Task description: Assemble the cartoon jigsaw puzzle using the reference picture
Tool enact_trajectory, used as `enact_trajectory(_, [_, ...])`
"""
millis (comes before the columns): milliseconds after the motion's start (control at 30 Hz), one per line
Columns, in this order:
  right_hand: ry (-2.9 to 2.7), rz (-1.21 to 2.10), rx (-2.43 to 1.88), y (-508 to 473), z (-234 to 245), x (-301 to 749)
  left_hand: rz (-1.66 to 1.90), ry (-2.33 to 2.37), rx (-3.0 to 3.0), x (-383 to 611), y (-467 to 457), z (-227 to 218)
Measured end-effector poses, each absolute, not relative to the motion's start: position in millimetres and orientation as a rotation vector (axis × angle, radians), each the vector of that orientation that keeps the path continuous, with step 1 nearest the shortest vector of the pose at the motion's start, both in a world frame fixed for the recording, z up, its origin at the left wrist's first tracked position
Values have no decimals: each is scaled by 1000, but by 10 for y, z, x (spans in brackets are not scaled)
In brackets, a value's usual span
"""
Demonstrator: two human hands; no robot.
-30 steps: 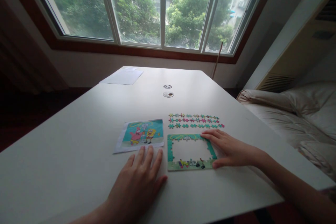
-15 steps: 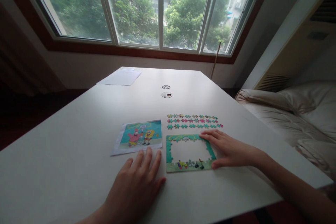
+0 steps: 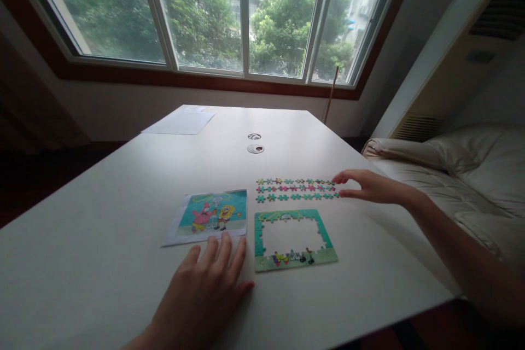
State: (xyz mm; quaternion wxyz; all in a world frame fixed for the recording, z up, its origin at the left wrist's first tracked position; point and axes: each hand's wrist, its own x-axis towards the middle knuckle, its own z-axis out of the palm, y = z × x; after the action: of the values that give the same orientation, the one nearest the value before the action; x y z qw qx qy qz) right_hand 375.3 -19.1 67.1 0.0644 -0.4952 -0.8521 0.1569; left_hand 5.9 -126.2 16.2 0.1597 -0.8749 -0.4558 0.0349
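Note:
Fingers spread, my left hand lies on the table, its fingertips by the lower edge of a printed cartoon picture. To the right of that picture sits a jigsaw puzzle border of green and teal, with a bare white middle. Behind it, several loose puzzle pieces are laid out in three rows. My right hand is at the right end of these rows, thumb and forefinger apart around the end pieces. Whether the fingertips touch a piece is too small to tell.
The white table stretches toward a window. A sheet of paper lies at its far left. Two round discs are in its far middle. A cream sofa and a tall air conditioner stand on the right.
My right hand has left the puzzle border's right edge and moved up to the right end of the loose-piece rows. My left hand stays in place. The view has shifted slightly right.

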Motion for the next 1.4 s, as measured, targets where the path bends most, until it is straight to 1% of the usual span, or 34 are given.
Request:
enact_trajectory(100, [-2512,489,-1558,123,618,3962,62,-1276,-2514,90,-1216,217])
enact_trajectory(200, [-2441,507,-1584,330,468,4068,-14,-1201,-2571,118,-1132,236])
enact_trajectory(400, [-2301,616,-1579,371,150,4096,-454,-858,-2690,58,-993,66])
enact_trajectory(500, [-2255,636,-1600,314,70,4116,-570,-823,-2744,17,-972,4])
enact_trajectory(867, [-2242,512,-1654,268,20,4112,-545,-810,-2835,26,-974,39])
enact_trajectory(1067, [-2218,517,-1646,294,-37,4135,-661,-730,-2801,40,-946,22])
enact_trajectory(1400, [-2171,429,-1625,325,-121,4106,-649,-734,-2820,48,-947,26])
